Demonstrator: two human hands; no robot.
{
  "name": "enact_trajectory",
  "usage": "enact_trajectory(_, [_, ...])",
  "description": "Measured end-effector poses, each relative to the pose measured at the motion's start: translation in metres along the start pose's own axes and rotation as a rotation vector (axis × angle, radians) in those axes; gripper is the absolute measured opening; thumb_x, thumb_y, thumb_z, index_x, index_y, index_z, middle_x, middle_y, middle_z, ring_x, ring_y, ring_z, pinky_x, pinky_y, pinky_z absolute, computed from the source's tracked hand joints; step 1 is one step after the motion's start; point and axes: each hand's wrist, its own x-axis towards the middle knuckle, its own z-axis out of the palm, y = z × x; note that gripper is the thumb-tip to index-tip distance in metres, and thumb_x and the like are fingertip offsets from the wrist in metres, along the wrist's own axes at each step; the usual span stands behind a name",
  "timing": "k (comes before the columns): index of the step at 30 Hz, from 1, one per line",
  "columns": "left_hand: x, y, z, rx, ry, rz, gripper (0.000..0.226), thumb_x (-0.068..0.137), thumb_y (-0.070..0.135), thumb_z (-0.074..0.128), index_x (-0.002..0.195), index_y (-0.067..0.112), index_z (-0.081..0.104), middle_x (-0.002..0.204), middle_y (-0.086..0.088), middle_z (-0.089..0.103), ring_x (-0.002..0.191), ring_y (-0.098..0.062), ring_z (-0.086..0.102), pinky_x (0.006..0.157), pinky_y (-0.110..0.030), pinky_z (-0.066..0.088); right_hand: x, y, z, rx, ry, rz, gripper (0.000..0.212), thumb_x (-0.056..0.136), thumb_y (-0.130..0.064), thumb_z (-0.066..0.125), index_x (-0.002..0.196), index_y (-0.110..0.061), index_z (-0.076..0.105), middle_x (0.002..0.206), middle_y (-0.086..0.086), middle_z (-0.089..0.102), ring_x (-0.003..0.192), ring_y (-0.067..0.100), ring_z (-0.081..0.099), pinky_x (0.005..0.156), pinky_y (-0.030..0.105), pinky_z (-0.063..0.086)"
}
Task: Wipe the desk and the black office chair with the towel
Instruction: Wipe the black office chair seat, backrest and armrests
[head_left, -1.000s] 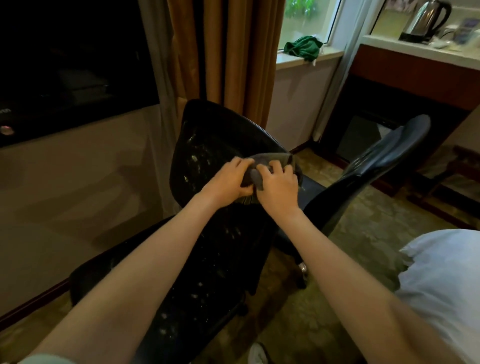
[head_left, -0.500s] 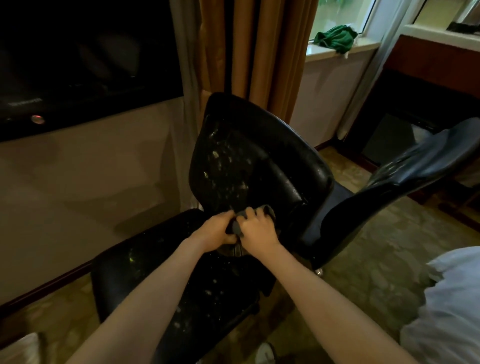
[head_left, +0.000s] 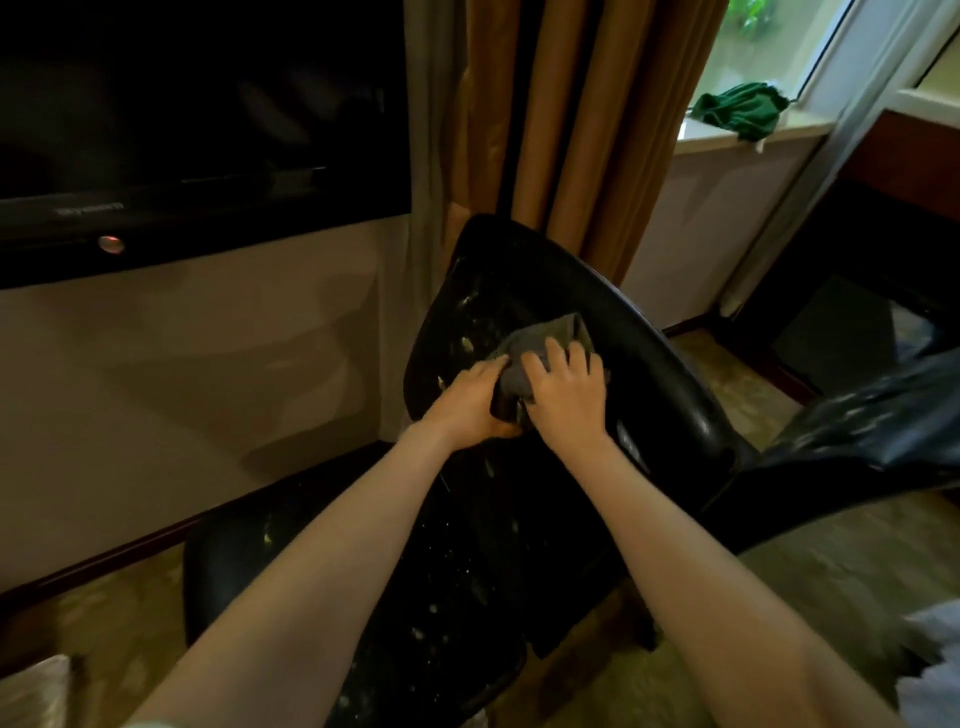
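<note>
The black office chair (head_left: 540, 291) fills the middle of the view, its worn backrest speckled with pale flakes and its seat (head_left: 426, 597) below my forearms. A grey towel (head_left: 540, 338) is bunched against the middle of the backrest. My left hand (head_left: 467, 402) grips the towel's lower left part. My right hand (head_left: 569, 395) presses on it from the right, fingers spread over the cloth. One armrest (head_left: 857, 441) sticks out to the right. No desk surface is clearly in view.
A dark television (head_left: 197, 119) hangs on the beige wall at left. Brown curtains (head_left: 571, 119) hang behind the chair. A green cloth (head_left: 737, 109) lies on the windowsill at upper right. White bedding (head_left: 935, 670) shows at the lower right edge. Patterned carpet covers the floor.
Both hands with the towel went down the backrest toward the seat, then came back up to its middle. The view shifted left, so the chair and windowsill slid right.
</note>
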Motion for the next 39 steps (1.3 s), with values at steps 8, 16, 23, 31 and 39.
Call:
enact_trajectory(8, [-0.029, -0.039, 0.042, 0.269, -0.358, -0.281, 0.039, 0.087, 0.026, 0.061, 0.121, 0.007, 0.055, 0.119, -0.014, 0.059, 0.109, -0.028, 0.059, 0.092, -0.035, 0.048, -0.049, -0.052, 0.059, 0.069, -0.383, -0.275, 0.026, 0.053, -0.027, 0.077, 0.078, -0.021, 0.074, 0.082, 0.007, 0.07, 0.073, 0.024, 0.062, 0.068, 0.029, 0.046])
enact_trajectory(16, [-0.023, -0.044, -0.021, 0.198, -0.054, -0.243, 0.035, 0.086, 0.019, 0.062, 0.119, 0.006, 0.057, 0.116, -0.015, 0.061, 0.109, -0.031, 0.058, 0.09, -0.035, 0.047, 0.018, -0.065, 0.027, 0.114, -0.23, -0.302, 0.048, 0.057, -0.026, 0.078, 0.103, -0.018, 0.071, 0.094, 0.009, 0.069, 0.095, 0.03, 0.063, 0.085, 0.035, 0.05])
enact_trajectory(23, [0.033, -0.009, -0.059, 0.047, 0.312, 0.002, 0.064, 0.081, 0.004, 0.064, 0.14, 0.008, 0.041, 0.135, -0.017, 0.051, 0.124, -0.032, 0.049, 0.102, -0.04, 0.04, 0.083, -0.021, 0.001, 0.087, 0.034, -0.102, 0.038, 0.062, -0.013, 0.071, 0.1, -0.01, 0.071, 0.106, 0.015, 0.068, 0.098, 0.037, 0.062, 0.085, 0.044, 0.05])
enact_trajectory(31, [0.02, -0.044, -0.006, 0.119, 0.017, -0.206, 0.036, 0.092, 0.015, 0.055, 0.128, 0.009, 0.054, 0.124, -0.016, 0.06, 0.115, -0.031, 0.057, 0.096, -0.033, 0.044, 0.054, -0.05, 0.052, 0.032, -0.264, -0.192, 0.046, 0.08, -0.025, 0.067, 0.124, -0.014, 0.061, 0.134, 0.017, 0.052, 0.127, 0.033, 0.047, 0.104, 0.041, 0.038])
enact_trajectory(39, [-0.002, -0.064, -0.031, 0.206, -0.125, -0.337, 0.034, 0.092, 0.012, 0.05, 0.125, 0.012, 0.055, 0.12, -0.014, 0.06, 0.109, -0.028, 0.058, 0.093, -0.036, 0.048, 0.062, -0.077, 0.051, 0.295, -0.54, -0.273, 0.042, 0.091, -0.01, 0.052, 0.132, -0.011, 0.047, 0.127, 0.013, 0.055, 0.116, 0.029, 0.053, 0.091, 0.036, 0.046])
